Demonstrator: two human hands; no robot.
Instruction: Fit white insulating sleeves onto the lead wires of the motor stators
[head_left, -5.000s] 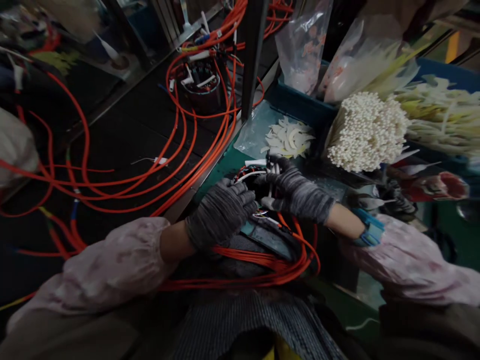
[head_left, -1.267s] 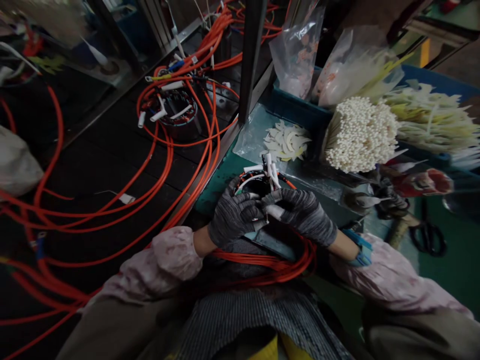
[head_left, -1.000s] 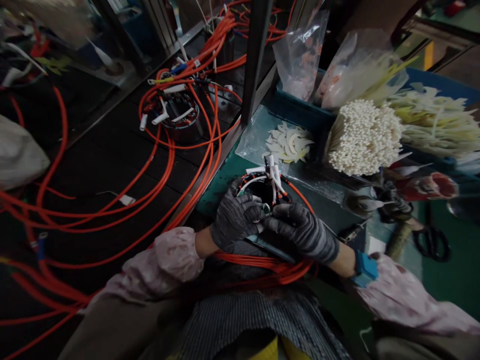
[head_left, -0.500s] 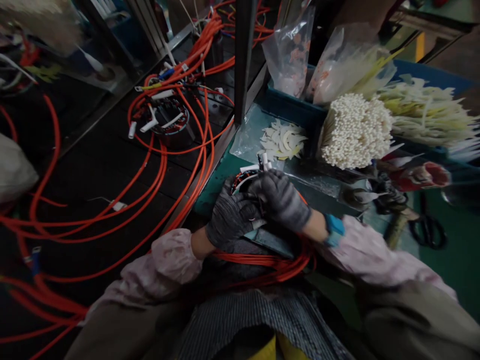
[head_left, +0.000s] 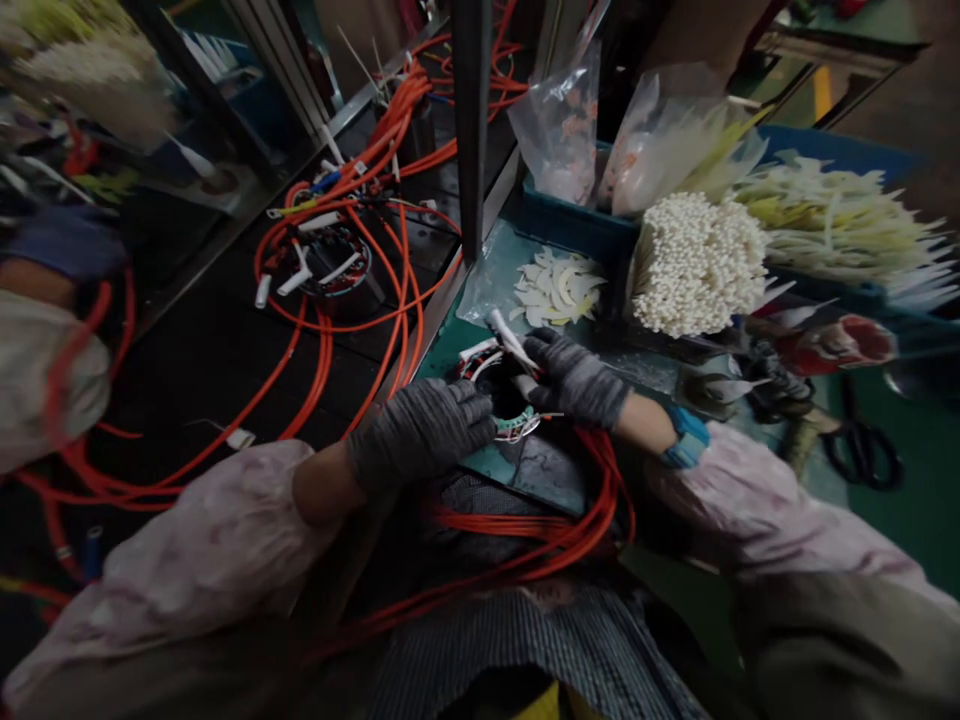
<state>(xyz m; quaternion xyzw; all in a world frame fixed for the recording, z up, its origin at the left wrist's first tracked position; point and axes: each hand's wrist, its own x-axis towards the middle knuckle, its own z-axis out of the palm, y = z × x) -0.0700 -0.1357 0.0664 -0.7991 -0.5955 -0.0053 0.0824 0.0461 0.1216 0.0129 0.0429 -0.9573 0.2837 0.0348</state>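
A motor stator [head_left: 513,426] stands on the green work surface before me, its round dark opening facing up. White sleeves [head_left: 510,338] stick up from its far rim, and thin wires show at the near edge. My left hand [head_left: 424,430], in a grey glove, curls its fingers against the stator's left side; the thumb is hidden. At the right side, my gloved right hand [head_left: 581,380] closes round the edge near the sleeved leads. Its fingertips are partly hidden. Orange cables [head_left: 600,480] run from beneath the right hand and loop toward my lap.
Another stator [head_left: 341,275] with orange cables sits on the dark conveyor to the left. A metal post [head_left: 471,130] rises ahead. White cut pieces [head_left: 559,285], a bundle of white sticks [head_left: 697,265] and scissors [head_left: 862,450] lie right. Another person's gloved hand [head_left: 64,245] is far left.
My hands have parted from over the stator to its two sides, the left one moving left, uncovering the opening. Another person's hand has come into view at the far left.
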